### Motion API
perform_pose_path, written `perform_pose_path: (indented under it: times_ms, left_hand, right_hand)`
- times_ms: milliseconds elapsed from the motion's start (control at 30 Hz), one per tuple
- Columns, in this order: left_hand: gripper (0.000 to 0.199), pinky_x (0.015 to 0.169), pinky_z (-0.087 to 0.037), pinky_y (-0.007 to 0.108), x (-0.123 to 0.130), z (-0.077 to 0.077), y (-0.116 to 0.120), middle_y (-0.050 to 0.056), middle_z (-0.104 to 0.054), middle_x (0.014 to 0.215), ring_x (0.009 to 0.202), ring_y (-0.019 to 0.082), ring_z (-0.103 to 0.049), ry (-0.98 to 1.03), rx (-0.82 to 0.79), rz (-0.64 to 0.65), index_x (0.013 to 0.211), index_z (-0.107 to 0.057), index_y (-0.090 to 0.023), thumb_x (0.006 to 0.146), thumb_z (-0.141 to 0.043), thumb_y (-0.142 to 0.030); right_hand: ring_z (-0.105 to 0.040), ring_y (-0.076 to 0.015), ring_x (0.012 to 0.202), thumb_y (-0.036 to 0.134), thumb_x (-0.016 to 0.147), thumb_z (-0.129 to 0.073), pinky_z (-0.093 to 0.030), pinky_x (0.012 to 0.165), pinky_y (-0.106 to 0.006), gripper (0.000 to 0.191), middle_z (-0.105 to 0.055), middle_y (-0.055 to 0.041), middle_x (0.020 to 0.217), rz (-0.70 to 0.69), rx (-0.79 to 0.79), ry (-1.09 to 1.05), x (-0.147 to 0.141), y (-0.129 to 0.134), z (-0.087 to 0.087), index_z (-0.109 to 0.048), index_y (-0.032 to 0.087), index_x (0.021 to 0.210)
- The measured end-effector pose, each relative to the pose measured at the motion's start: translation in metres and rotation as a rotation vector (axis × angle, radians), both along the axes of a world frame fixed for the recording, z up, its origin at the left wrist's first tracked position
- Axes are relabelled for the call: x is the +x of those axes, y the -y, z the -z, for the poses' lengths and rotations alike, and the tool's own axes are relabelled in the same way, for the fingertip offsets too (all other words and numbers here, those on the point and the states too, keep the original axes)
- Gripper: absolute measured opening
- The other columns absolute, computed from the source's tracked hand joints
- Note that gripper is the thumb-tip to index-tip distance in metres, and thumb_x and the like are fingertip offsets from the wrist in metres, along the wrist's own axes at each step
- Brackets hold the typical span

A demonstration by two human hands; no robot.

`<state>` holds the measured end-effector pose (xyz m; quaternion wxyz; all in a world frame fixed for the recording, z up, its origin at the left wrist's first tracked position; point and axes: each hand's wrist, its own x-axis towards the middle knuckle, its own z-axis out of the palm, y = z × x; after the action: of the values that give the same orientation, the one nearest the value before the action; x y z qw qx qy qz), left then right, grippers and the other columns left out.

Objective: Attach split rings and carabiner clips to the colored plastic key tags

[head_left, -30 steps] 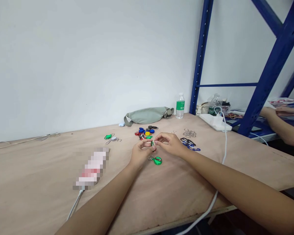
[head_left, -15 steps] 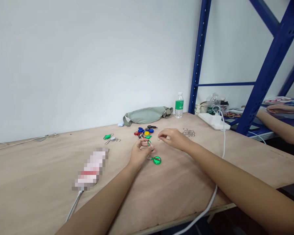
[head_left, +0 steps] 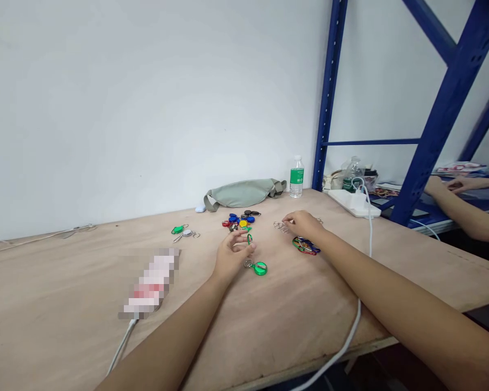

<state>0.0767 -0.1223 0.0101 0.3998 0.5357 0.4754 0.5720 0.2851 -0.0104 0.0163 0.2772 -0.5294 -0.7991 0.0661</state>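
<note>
My left hand (head_left: 230,255) pinches a green carabiner (head_left: 250,239) between thumb and fingers, just above the table. Below it lies a round green badge reel (head_left: 261,268) with a metal key ring (head_left: 249,264) at its left end. My right hand (head_left: 303,224) reaches to a cluster of small metal pieces (head_left: 280,226). Its thumb and fingertips are drawn together on them; whether a piece is gripped is too small to tell. Partly under my right wrist lie several coloured carabiners (head_left: 305,246). Further metal rings (head_left: 319,220) show behind the hand.
Several coloured badge reels (head_left: 239,220) are heaped beyond my left hand. A green reel (head_left: 177,229) and a white reel (head_left: 186,233) lie left. A blurred phone-like object (head_left: 150,285), belt bag (head_left: 244,193), bottle (head_left: 296,176), power strip (head_left: 352,202) and white cable (head_left: 356,320) surround them. A co-worker's arm (head_left: 464,209) is beyond the blue post.
My right hand has moved right, away from my left hand, to the small metal pieces. The coloured carabiners have come into view below my right wrist. My left hand keeps hold of the green carabiner.
</note>
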Motion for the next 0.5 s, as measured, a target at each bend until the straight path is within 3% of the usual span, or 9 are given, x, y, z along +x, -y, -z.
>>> perform_pose_path:
  times_ms: [100, 200, 267, 367, 500]
  left_hand:
    - [0.051, 0.051, -0.049, 0.023, 0.0, 0.002, -0.001, 0.002, -0.055, 0.085, 0.054, 0.007, -0.056, -0.043, 0.024, 0.003, 0.1, -0.047, -0.017, 0.056, -0.071, -0.026]
    - [0.053, 0.051, -0.048, 0.022, 0.0, 0.005, -0.001, 0.001, -0.055, 0.083, 0.054, 0.007, -0.055, -0.139, 0.066, 0.076, 0.101, -0.045, -0.018, 0.056, -0.071, -0.027]
    - [0.052, 0.051, -0.046, 0.022, 0.0, 0.006, 0.0, 0.001, -0.055, 0.082, 0.054, 0.007, -0.054, -0.204, 0.094, 0.113, 0.103, -0.044, -0.019, 0.058, -0.069, -0.029]
    - [0.05, 0.053, -0.045, 0.022, 0.0, 0.003, 0.003, 0.003, -0.055, 0.091, 0.056, 0.007, -0.053, -0.278, 0.12, 0.082, 0.104, -0.043, -0.019, 0.061, -0.066, -0.032]
    - [0.039, 0.067, -0.044, 0.028, -0.006, -0.003, 0.007, 0.007, -0.051, 0.102, 0.073, 0.012, -0.053, -0.5, 0.194, 0.094, 0.101, -0.048, -0.019, 0.065, -0.061, -0.028]
  right_hand:
    - [-0.059, -0.0172, 0.075, 0.031, 0.072, -0.054, -0.045, 0.069, -0.027, 0.023, -0.066, -0.0069, 0.087, -0.252, -0.075, -0.258, -0.015, 0.018, -0.006, -0.065, 0.016, 0.086]
    - [-0.06, -0.0139, 0.064, 0.036, 0.068, -0.059, -0.048, 0.062, -0.028, 0.038, -0.065, -0.0056, 0.083, -0.581, -0.426, -0.473, -0.035, 0.039, -0.008, -0.059, 0.016, 0.101]
    - [-0.06, -0.0139, 0.064, 0.033, 0.064, -0.064, -0.049, 0.064, -0.028, 0.041, -0.065, -0.0039, 0.076, -0.704, -0.553, -0.505, -0.046, 0.048, -0.007, -0.058, 0.015, 0.1]
    - [-0.061, -0.0143, 0.067, 0.03, 0.065, -0.063, -0.049, 0.066, -0.028, 0.035, -0.065, -0.0046, 0.077, -0.705, -0.544, -0.547, -0.049, 0.048, -0.006, -0.06, 0.014, 0.095]
    - [-0.06, -0.0133, 0.063, 0.026, 0.071, -0.057, -0.047, 0.061, -0.025, 0.027, -0.064, -0.0049, 0.075, -0.471, -0.297, -0.455, -0.026, 0.029, -0.007, -0.056, 0.015, 0.095]
